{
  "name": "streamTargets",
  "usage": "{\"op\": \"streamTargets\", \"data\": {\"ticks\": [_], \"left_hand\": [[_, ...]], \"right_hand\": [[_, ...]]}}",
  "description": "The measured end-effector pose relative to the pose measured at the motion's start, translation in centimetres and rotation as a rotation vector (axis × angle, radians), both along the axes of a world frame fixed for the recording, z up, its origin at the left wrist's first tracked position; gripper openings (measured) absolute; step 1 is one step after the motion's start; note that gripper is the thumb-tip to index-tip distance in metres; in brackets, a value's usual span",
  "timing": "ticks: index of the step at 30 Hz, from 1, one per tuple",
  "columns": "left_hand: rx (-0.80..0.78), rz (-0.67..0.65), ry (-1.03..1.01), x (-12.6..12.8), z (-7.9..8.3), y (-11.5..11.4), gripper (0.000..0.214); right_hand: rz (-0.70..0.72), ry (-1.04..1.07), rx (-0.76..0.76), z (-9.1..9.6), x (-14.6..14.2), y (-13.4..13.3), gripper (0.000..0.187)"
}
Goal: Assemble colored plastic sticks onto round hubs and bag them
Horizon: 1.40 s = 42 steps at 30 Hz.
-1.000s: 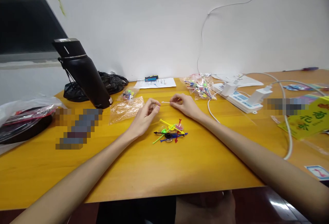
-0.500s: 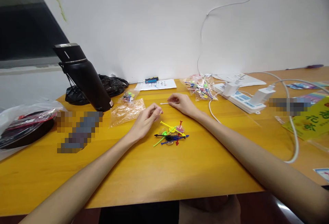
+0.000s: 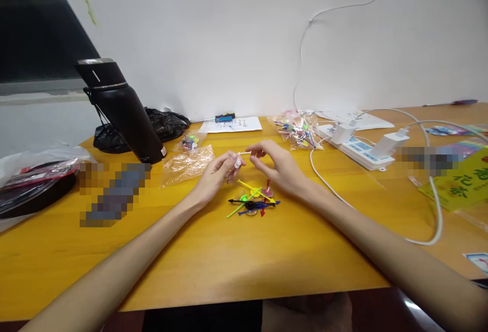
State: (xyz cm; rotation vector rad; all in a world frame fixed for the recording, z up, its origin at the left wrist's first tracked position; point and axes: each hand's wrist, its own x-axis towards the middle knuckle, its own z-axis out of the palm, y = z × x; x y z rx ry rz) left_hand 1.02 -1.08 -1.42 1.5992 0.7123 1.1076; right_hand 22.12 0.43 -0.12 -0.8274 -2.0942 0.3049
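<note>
My left hand (image 3: pixel 219 172) is closed, its thumb and fingers pinching a small white plastic piece (image 3: pixel 238 163). Just above that piece lies a thin white plastic arrow (image 3: pixel 244 153), and my right hand (image 3: pixel 276 165) has the arrow's end between thumb and fingertips. The two hands are close together over the table. Below them, a loose pile of coloured plastic arrow spinners (image 3: pixel 253 202) in yellow, green, black, blue and red rests on the wood, with round clear parts among them.
An opened clear plastic bag (image 3: pixel 188 165) lies left of my hands; a filled bag of spinners (image 3: pixel 297 129) sits behind on the right. A black bottle (image 3: pixel 124 111) stands at left. A white power strip (image 3: pixel 362 150) with cables is at right, a screwdriver (image 3: pixel 224 117) at the back.
My hands have come together. The right hand has brought the white arrow to the white piece in the left hand, which has turned so the piece shows more.
</note>
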Motion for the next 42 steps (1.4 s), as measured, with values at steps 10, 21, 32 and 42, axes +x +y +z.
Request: {"op": "streamTargets", "data": {"ticks": [10, 21, 32, 42], "left_hand": [[0.042, 0.032, 0.017, -0.1, 0.6, -0.4, 0.032], [0.031, 0.051, 0.055, -0.1, 0.1, -0.1, 0.031], [-0.036, 0.101, 0.15, -0.6, -0.5, 0.7, 0.028], [0.116, -0.046, 0.434, -0.9, -0.4, 0.3, 0.028]], "right_hand": [[0.049, 0.009, 0.002, 1.1, -1.1, -2.4, 0.025], [0.046, 0.021, -0.145, 0.6, -0.4, -1.5, 0.025], [-0.227, -0.001, -0.135, 0.5, 4.9, 2.2, 0.03], [-0.656, -0.635, -0.238, 0.0, 7.8, 2.6, 0.021]]}}
